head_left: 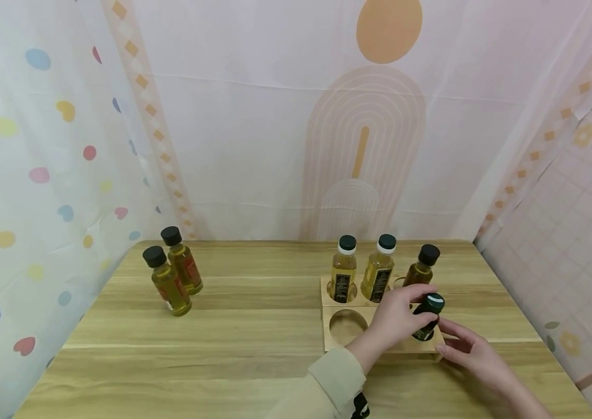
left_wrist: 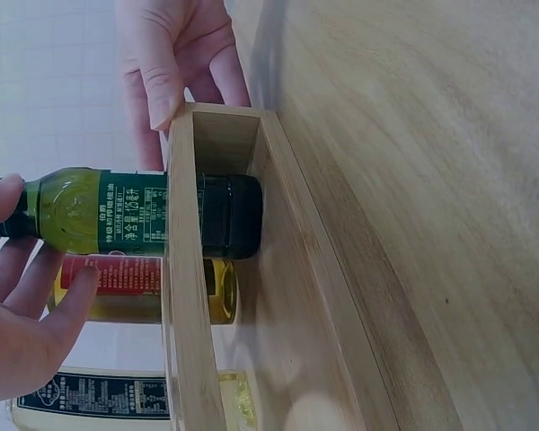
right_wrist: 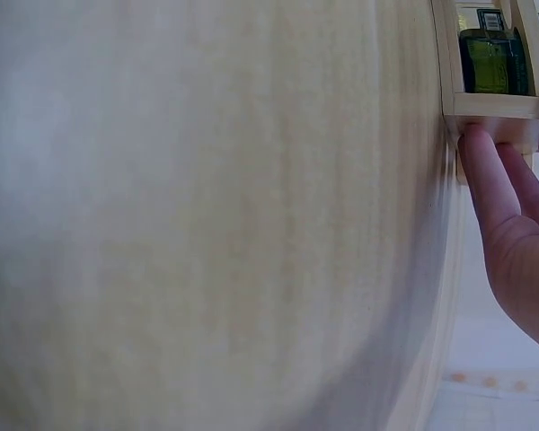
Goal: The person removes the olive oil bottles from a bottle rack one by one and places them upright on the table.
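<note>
At the rack's [head_left: 380,343] front right hole, my left hand [head_left: 398,317] grips a bottle [head_left: 428,317]; right hand [head_left: 466,344], fingers straight, touches the rack.

Wooden table [head_left: 254,326], patterned curtain walls [head_left: 254,145]

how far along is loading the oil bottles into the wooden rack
Three bottles stand in the wooden rack's back row. The left hand is lowering a green-label bottle into the front right hole while the right hand steadies the rack. An empty front hole and two loose bottles remain.
</note>
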`<state>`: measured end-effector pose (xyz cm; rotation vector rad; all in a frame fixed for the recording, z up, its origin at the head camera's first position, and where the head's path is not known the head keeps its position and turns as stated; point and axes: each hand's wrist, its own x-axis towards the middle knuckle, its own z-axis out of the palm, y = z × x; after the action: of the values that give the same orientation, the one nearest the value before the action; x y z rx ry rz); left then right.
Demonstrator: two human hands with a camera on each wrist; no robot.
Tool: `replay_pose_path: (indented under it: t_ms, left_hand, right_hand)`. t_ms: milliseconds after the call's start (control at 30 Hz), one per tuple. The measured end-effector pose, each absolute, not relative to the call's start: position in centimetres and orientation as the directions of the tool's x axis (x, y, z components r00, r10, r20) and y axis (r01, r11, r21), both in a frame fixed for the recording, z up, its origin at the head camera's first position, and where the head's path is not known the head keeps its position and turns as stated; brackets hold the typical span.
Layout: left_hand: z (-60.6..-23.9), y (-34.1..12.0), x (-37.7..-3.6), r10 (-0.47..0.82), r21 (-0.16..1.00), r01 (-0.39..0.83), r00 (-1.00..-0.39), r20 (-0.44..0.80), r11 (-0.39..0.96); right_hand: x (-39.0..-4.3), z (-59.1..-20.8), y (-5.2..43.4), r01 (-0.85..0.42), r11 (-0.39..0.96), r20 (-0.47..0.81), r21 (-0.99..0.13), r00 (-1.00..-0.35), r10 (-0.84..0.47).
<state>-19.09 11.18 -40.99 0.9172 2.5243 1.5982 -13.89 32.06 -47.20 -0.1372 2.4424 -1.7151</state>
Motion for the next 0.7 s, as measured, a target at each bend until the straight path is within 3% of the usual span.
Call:
replay_pose_path:
  t_ms: [500,700]
  left_hand:
    - [-40.9,11.4,-18.7,0.424,0.889,0.394,-0.864,0.271,0.235]
    - [-39.9,10.9,-19.0,0.402,0.892,0.418,-0.857,0.323,0.173]
  right_hand:
    - [-13.9,-47.2,32.2,0.038,0.336,-0.099,-0.941,-0.981,-0.167]
    - [-14.0,-47.0,32.2,0.036,0.34,-0.103,-0.94,-0.978,-0.18]
